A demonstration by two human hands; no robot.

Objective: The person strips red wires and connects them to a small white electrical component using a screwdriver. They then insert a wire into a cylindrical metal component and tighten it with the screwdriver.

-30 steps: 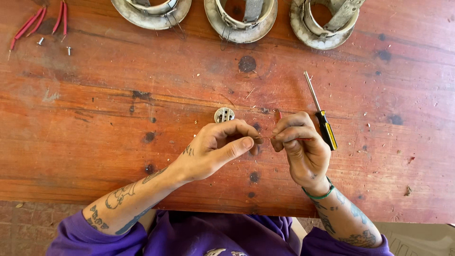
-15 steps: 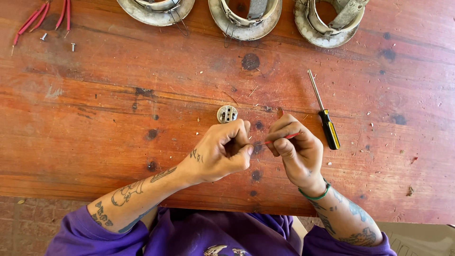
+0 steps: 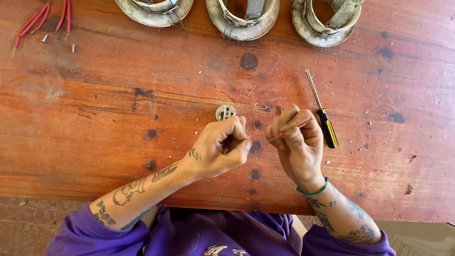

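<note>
My right hand [image 3: 297, 142] pinches a thin red wire [image 3: 290, 132] that runs across its fingers, its bare end pointing left. My left hand [image 3: 219, 149] is curled into a loose fist just left of it, fingertips near the wire's end; whether it grips anything I cannot see. A small round metal socket piece [image 3: 225, 112] lies on the wooden table [image 3: 118, 118] just beyond my left hand. A screwdriver with a black and yellow handle [image 3: 323, 114] lies right beside my right hand.
Three round metal lamp housings [image 3: 154, 8] [image 3: 243, 17] [image 3: 326, 21] sit along the far edge. Red wires [image 3: 46, 15] and two small screws [image 3: 73, 48] lie at the far left. The table's near edge runs just above my purple sleeves.
My hands have drawn slightly apart, and the red wire now shows more plainly in my right hand. My left fingers have curled tighter into a fist.
</note>
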